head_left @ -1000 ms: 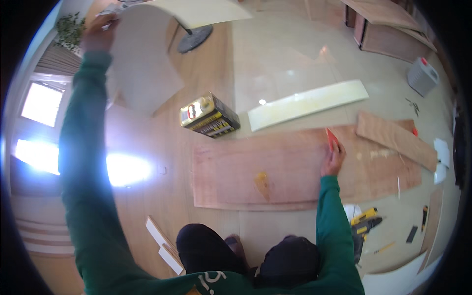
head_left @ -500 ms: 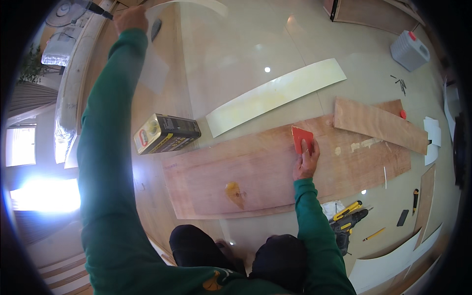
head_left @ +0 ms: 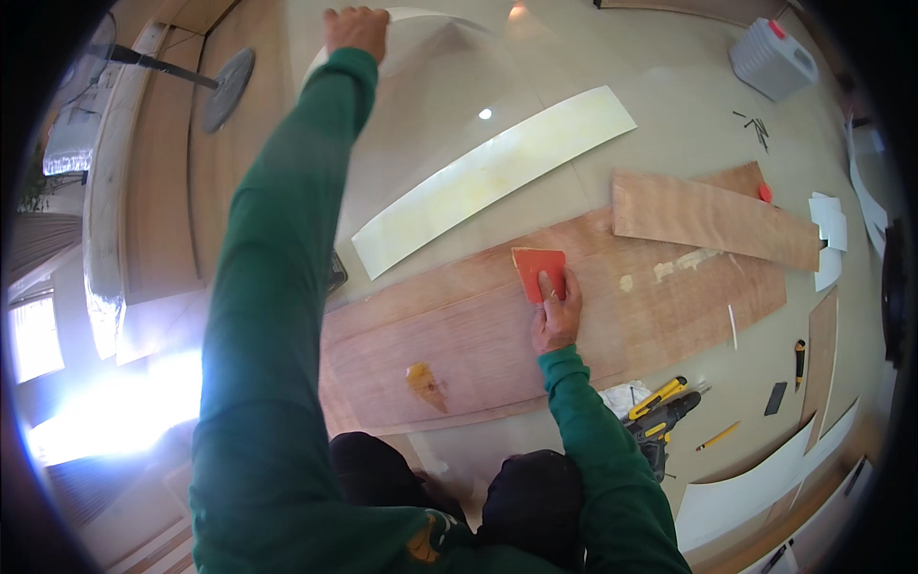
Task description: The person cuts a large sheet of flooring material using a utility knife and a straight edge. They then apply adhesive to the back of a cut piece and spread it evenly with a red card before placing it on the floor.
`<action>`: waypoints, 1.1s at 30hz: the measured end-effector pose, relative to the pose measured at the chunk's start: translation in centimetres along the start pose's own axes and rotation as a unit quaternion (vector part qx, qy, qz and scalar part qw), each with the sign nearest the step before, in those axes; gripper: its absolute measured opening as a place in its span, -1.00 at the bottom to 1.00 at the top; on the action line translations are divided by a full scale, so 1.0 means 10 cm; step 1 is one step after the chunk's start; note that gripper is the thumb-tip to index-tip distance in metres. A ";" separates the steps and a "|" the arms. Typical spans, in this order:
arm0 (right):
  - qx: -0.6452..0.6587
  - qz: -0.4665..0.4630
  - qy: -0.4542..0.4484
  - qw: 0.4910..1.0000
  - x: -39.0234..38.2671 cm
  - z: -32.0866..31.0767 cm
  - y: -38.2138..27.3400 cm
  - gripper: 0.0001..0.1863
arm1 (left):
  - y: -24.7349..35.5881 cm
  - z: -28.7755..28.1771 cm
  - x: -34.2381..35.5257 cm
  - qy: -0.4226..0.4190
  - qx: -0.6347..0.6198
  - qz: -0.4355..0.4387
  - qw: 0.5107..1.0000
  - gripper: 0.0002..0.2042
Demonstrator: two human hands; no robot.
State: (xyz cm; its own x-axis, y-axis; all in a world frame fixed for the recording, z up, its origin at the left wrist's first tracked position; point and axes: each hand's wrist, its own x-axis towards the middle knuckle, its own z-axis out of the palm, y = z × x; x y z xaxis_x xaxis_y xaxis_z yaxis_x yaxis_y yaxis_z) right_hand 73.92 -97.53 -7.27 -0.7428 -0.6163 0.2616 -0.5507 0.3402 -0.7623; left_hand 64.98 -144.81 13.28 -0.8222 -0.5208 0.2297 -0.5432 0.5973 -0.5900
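Note:
My left hand [head_left: 357, 33] is raised at the top of the view, its fingers closed on the edge of a thin, pale, bent sheet [head_left: 442, 21]. Motion and glare blur much of that sheet. In my right hand [head_left: 557, 316] is a red plastic spreader [head_left: 539, 272], held just over a long reddish plywood board [head_left: 478, 335]. Yellowish glue [head_left: 426, 385] lies in a patch on the board's near left part. Beyond the board a pale laminate strip [head_left: 497, 177] lies slightly bowed on the floor.
A shorter plywood piece [head_left: 712, 218] overlaps the board's far right. A yellow utility knife [head_left: 658, 398] rests by a drill [head_left: 660, 426] beside my right forearm. Further right are a pencil [head_left: 717, 436] and another cutter [head_left: 799, 364]. A jug [head_left: 773, 59] and a fan base [head_left: 229, 91] stand farther off.
My left hand has swung rightward with the pale sheet, and its arm now covers most of the metal tin. The view has shifted; my right hand still holds the spreader over the board.

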 end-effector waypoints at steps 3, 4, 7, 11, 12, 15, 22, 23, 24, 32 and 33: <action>0.008 0.004 0.005 1.000 0.01 -0.01 -0.07 -0.43 | 0.63 -0.03 -0.11 -0.059 -0.024 0.051 0.997 -0.80; 0.009 0.006 0.004 1.000 0.03 -0.03 -0.10 -0.43 | 0.79 -0.02 -0.14 -0.079 -0.025 0.067 0.994 -0.81; 0.043 -0.021 0.006 0.999 0.05 0.01 -0.13 -0.42 | 0.89 0.31 -0.31 0.021 -0.085 0.017 0.996 -0.78; 0.031 -0.006 0.007 0.999 -0.03 -0.03 -0.08 -0.44 | 0.38 0.36 -0.48 0.030 -0.398 0.007 0.917 -0.33; 0.029 0.004 0.007 1.000 -0.05 -0.04 -0.03 -0.46 | 0.19 0.24 -0.53 -0.015 -0.471 0.023 0.882 0.07; 0.059 0.019 0.029 0.998 -0.03 -0.03 -0.08 -0.53 | -0.21 -0.45 -1.38 0.185 -0.429 0.044 0.883 -0.62; -0.001 -0.009 0.078 0.997 0.02 0.03 -0.24 -0.60 | -0.80 -0.95 -5.51 -0.197 -0.397 -0.029 0.896 -0.55; -0.017 -0.030 0.083 0.996 0.02 0.02 -0.25 -0.61 | -0.76 -0.78 -6.11 -0.231 -0.394 -0.148 0.877 -0.50; -0.033 -0.051 0.087 0.994 0.02 0.01 -0.24 -0.62 | -0.72 -0.63 -6.64 -0.260 -0.386 -0.265 0.845 -0.45; -0.046 -0.027 -0.101 0.993 0.01 -0.34 -0.46 -0.70 | 0.22 -0.17 -7.73 -0.162 -0.518 -0.433 0.720 -0.45; -0.077 -0.077 -0.164 0.980 0.00 -0.37 -0.76 -0.71 | 0.33 -0.22 -7.70 -0.150 -0.512 -0.434 0.725 -0.45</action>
State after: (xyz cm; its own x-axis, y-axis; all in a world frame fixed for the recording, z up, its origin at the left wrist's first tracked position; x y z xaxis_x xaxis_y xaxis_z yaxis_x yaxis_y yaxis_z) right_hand 76.71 -97.48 0.67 -0.4976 -0.8554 0.1440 -0.7170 0.3122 -0.6232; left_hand 126.11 -101.35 -4.65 -0.1031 -0.9897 -0.0997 -0.8021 0.0235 0.5967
